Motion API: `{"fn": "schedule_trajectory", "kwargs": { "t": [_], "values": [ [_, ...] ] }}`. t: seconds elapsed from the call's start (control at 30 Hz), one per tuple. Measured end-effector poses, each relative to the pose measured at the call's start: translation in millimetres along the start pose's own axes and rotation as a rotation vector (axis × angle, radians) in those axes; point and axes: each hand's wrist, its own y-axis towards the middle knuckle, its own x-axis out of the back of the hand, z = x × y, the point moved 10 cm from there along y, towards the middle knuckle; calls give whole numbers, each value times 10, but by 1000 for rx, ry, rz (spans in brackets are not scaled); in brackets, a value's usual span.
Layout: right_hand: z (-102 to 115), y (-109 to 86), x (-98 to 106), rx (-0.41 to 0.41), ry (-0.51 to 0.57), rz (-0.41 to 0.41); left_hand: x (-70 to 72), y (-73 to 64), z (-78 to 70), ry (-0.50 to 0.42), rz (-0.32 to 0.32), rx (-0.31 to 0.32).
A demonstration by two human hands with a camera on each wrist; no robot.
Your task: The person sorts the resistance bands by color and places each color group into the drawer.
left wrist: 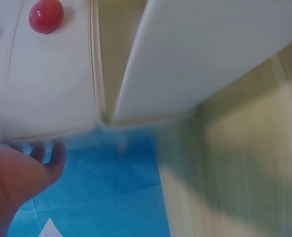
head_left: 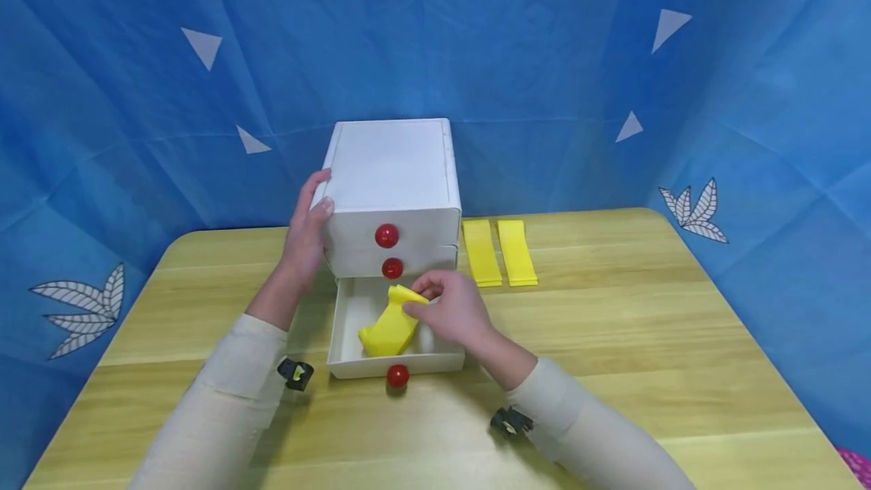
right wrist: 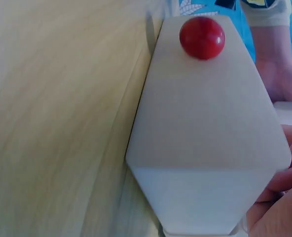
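Observation:
A white drawer cabinet [head_left: 391,165] with red knobs stands on the table, its bottom drawer [head_left: 398,366] pulled out. My left hand [head_left: 305,237] rests against the cabinet's left side, its thumb near the top front corner. In the left wrist view, the fingertips touch that side wall. My right hand [head_left: 457,308] is over the open drawer and pinches a soft, bent yellow strip [head_left: 391,330] between thumb and fingers. The strip's lower part hangs inside the drawer. In the right wrist view, the drawer's red knob [right wrist: 202,38] and front show, but the strip is hidden.
Two flat, folded yellow strips [head_left: 481,252] lie side by side on the table to the right of the cabinet. The two upper drawers, with red knobs [head_left: 386,236], are closed. A blue patterned cloth [head_left: 531,82] hangs behind the wooden table [head_left: 646,339].

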Motion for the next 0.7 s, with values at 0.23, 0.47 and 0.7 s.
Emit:
{"fn": "schedule_trajectory", "kwargs": {
  "t": [0.23,0.47,0.7],
  "values": [
    [-26,15,54,9,-38,-13,-12,10,18,-7,3,-11],
    [-59,33,80,35,-90,-27,-10,15,21,-4,5,-20],
    [-148,49,99,31,-124,-36,-9,11,29,1,5,-15]
  ]
}}
